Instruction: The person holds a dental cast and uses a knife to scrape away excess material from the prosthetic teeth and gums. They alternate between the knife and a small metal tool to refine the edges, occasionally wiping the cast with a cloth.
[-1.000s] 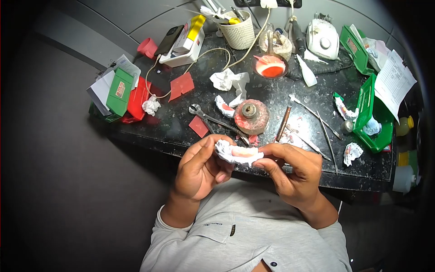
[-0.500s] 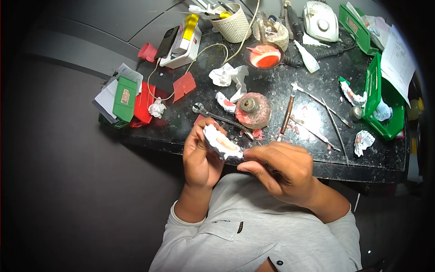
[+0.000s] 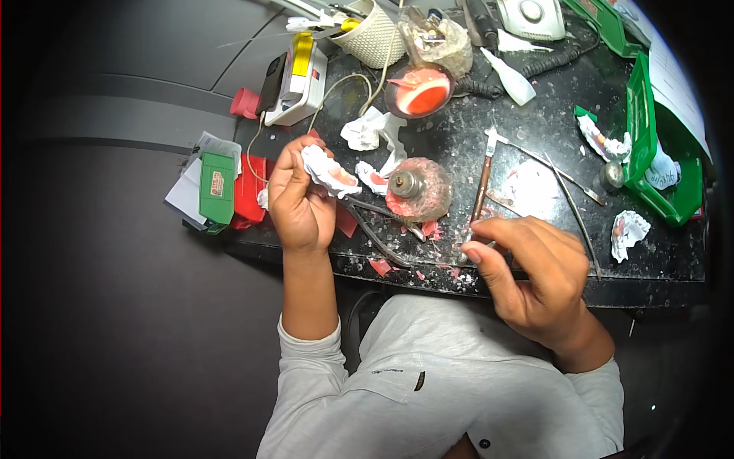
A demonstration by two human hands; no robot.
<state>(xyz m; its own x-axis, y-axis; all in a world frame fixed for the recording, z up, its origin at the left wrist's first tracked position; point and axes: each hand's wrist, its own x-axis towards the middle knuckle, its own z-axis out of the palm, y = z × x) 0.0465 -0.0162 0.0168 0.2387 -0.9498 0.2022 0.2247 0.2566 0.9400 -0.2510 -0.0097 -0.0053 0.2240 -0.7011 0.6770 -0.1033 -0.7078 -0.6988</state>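
Note:
My left hand (image 3: 297, 203) is closed around a white plaster dental cast (image 3: 327, 170) with pink wax on it, held up over the left part of the bench. My right hand (image 3: 539, 279) is over the bench's front edge, thumb and index finger apart. Those fingertips are right at the lower end of a brown-handled wax knife (image 3: 483, 182) lying on the bench. Between the hands stands a glass spirit burner (image 3: 419, 189) smeared with pink wax. A second cast piece with pink wax (image 3: 371, 177) lies just left of the burner.
Metal instruments (image 3: 564, 187) lie on the right. A dish of red wax (image 3: 420, 93) and crumpled tissue (image 3: 367, 130) are behind the burner. More cast pieces (image 3: 628, 234) lie by a green bin (image 3: 650, 145). Pink wax scraps (image 3: 380, 267) dot the front edge.
My left hand has moved the cast away from my body, up and left. My right hand has come off the cast, moving right to the wax knife's lower end. The view has shifted slightly.

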